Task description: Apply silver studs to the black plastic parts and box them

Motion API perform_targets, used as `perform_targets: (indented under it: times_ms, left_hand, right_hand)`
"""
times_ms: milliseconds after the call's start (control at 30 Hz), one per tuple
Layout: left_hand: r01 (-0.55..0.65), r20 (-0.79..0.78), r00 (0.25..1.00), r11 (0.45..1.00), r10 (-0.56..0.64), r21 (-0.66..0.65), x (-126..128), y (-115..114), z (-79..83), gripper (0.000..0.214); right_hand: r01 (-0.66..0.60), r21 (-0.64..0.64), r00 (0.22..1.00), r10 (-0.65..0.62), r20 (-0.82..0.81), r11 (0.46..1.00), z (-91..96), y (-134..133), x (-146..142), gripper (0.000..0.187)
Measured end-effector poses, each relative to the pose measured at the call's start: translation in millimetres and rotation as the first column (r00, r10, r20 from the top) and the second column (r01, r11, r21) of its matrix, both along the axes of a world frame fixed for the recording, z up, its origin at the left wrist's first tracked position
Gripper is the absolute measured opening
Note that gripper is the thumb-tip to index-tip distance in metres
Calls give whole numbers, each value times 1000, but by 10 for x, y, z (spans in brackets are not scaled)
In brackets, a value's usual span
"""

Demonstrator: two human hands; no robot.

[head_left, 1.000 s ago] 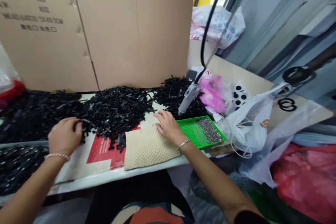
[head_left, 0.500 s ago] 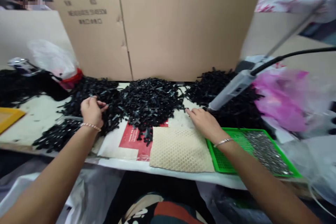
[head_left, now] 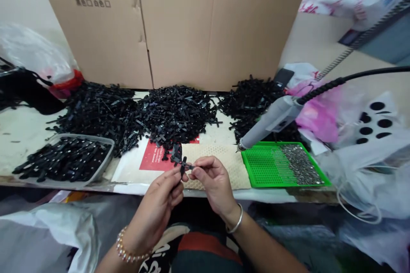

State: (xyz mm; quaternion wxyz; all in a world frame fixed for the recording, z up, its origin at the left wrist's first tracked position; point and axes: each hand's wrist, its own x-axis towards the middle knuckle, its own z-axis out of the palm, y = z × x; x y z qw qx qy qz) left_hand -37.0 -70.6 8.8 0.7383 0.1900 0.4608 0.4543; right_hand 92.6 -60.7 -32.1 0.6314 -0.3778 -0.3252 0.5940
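Observation:
My left hand (head_left: 160, 204) and my right hand (head_left: 214, 183) meet over the table's front edge, both pinching one small black cross-shaped plastic part (head_left: 181, 164). The left fingers grip its lower end, the right fingers its right arm. Behind them lies a cream honeycomb mat (head_left: 218, 160) and a red and white card (head_left: 150, 160). Big heaps of the same black parts (head_left: 176, 113) cover the back of the table.
A grey electric screwdriver (head_left: 272, 119) hangs on a cable above a green tray (head_left: 261, 166) with small metal screws (head_left: 296, 164). A clear tray (head_left: 105, 162) of black parts sits at left. Cardboard boxes (head_left: 179, 21) wall the back; plastic bags (head_left: 365, 166) crowd the right.
Both hands left the table top and came together near the front edge. The left hand came away from the heap, and both hands now pinch a black part; the view also shifted.

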Motion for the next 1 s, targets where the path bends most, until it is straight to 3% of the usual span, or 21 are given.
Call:
perform_targets:
  times_ms: [233,633,767,900,1000]
  left_hand:
    - [-16,29,999,999,15,35,0,-21,135,23]
    - [9,28,1000,999,-10,39,17,-39,84,27]
    - [20,8,1000,999,-20,36,51,-23,83,27]
    - [31,-86,996,999,-29,32,77,7,1,35]
    - [37,-188,982,999,-29,38,76,74,-124,40]
  right_hand:
    - [-26,88,998,22,54,996,62,-93,65,17]
    - [-69,148,967,29,255,987,-37,-154,204,19]
    - [-67,284,887,-73,456,956,-88,-147,262,14]
    - [-140,475,744,-225,629,869,-159,-177,298,9]
    - [-219,484,704,-206,679,847,-138,-137,365,9]
